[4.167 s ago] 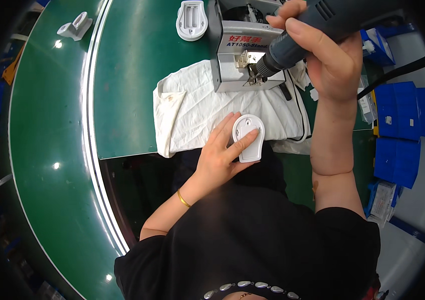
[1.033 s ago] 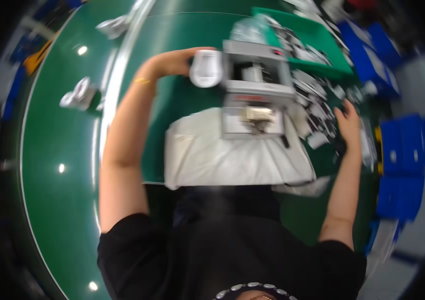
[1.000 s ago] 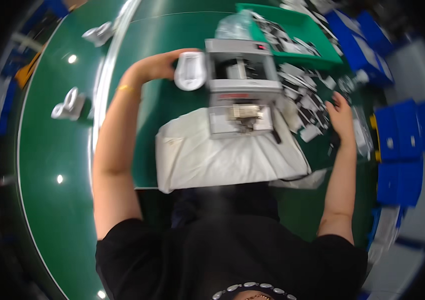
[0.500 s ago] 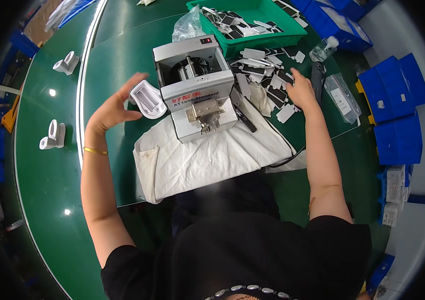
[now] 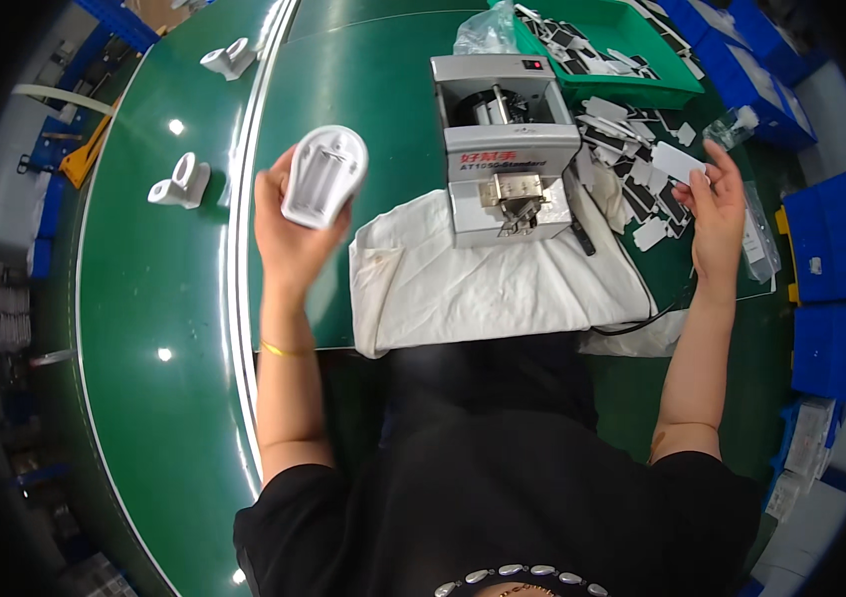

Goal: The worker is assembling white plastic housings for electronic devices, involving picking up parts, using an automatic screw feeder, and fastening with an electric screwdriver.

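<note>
My left hand (image 5: 291, 239) is closed round a white plastic housing (image 5: 325, 177), its oblong recess facing up, raised left of a grey bench machine (image 5: 513, 159). Between the fingertips of my right hand (image 5: 719, 221) is a flat white cover plate (image 5: 677, 162), held at the edge of a loose heap of white and black plates (image 5: 632, 149). The machine stands on a white cloth (image 5: 493, 284); a metal fixture (image 5: 521, 199) sits on its front. A dark handled tool (image 5: 582, 237) lies by the machine's right side.
A green tray (image 5: 677, 90) of similar plates stands behind the heap. Two white double-ring parts (image 5: 182, 183) (image 5: 228, 60) rest beyond the white strip on the left. A clear bottle (image 5: 732, 127), a plastic bag (image 5: 759, 239) and blue bins (image 5: 829, 239) are on the right.
My left hand has taken hold of the white housing and lifted it off the table. My right hand has picked a white plate from the heap. The view has shifted left.
</note>
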Available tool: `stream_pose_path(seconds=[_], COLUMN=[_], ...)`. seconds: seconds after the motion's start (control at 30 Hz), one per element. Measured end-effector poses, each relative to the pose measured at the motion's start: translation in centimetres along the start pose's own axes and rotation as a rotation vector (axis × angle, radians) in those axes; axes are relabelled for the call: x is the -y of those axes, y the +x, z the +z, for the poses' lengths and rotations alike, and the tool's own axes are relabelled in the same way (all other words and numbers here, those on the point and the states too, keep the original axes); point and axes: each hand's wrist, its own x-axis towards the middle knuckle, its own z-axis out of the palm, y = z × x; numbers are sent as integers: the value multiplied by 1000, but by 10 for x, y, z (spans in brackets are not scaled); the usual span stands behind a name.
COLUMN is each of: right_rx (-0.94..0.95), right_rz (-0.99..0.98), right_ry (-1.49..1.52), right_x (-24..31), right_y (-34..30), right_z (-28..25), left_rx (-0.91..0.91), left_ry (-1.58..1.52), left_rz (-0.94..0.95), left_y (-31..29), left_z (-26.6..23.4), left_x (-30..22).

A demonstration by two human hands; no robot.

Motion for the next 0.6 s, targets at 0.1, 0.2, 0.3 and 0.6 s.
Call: stream_pose_path(seconds=[0.1, 0.2, 0.3, 0.6], right_rx=[96, 263, 338, 572], right_rz=[-32, -74, -60, 20], right_ry=[200, 365, 425, 205], right_x=[25, 57, 78, 93], right_y=[-30, -63, -91, -134], right_z=[24, 65, 93, 106], left_rx=[-51, -131, -127, -33], left_ry=[-117, -205, -110, 33], left_rz=[225, 105, 14, 207], left_y=[-43, -82, -107, -123], left_z=[26, 57, 73, 82], left_x=[-33, -69, -76, -97])
